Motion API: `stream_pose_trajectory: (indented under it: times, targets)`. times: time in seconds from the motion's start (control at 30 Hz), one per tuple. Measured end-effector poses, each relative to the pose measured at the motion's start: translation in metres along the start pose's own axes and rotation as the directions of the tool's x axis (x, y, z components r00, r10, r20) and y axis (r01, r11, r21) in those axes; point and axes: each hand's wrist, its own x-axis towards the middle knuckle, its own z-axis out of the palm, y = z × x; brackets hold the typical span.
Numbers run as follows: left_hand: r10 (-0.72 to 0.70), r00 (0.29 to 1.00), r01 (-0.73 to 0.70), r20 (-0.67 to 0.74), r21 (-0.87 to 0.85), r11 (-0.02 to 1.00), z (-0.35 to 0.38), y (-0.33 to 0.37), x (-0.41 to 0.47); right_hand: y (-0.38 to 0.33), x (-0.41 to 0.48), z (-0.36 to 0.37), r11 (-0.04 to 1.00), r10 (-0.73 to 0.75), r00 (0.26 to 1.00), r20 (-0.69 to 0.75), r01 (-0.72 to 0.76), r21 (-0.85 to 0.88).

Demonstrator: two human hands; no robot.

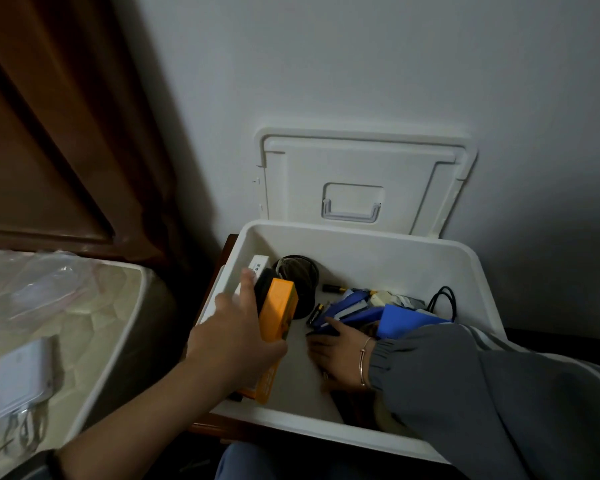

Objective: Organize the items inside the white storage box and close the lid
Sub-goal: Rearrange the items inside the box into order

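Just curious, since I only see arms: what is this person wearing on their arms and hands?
The right arm has a grey sleeve with pale stripes and a gathered cuff; a thin bangle circles that wrist. The left forearm is bare.

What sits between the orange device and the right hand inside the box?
Head view: only a bare strip of the white box floor separates the orange device from the right hand; the black cup stands farther back.

L hand [236,341] in grip; R hand [340,358] flat
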Motion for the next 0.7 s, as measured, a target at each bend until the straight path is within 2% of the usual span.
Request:
stream_pose_trajectory:
  times: [0.27,0.37,0.5,0.57,0.7]
  targets:
    - [-0.02,0.993,0.012,0.12,0.059,0.998,0.028,0.01,0.01,0.007,-0.007,-0.003,0.995,0.059,0.995,0.078,-0.065,0.075]
    - [-0.063,0.982,0.067,0.176,-0.014,0.998,0.044,0.01,0.01,0.007,-0.009,-0.005,0.995,0.054,0.997,0.064,-0.059,0.086]
    - [-0.159,0.939,0.211,0.306,-0.146,0.966,0.064,0.005,0.02,0.007,-0.007,-0.004,0.995,0.049,0.992,0.12,-0.059,0.083]
    - [-0.221,0.916,0.261,0.335,-0.078,0.962,0.071,0.009,0.027,0.007,-0.004,-0.004,0.996,0.05,0.986,0.161,-0.06,0.062]
    - [-0.321,0.915,0.27,0.245,0.22,0.937,0.078,0.028,0.039,0.006,-0.003,-0.006,0.998,0.038,0.978,0.204,-0.047,0.04]
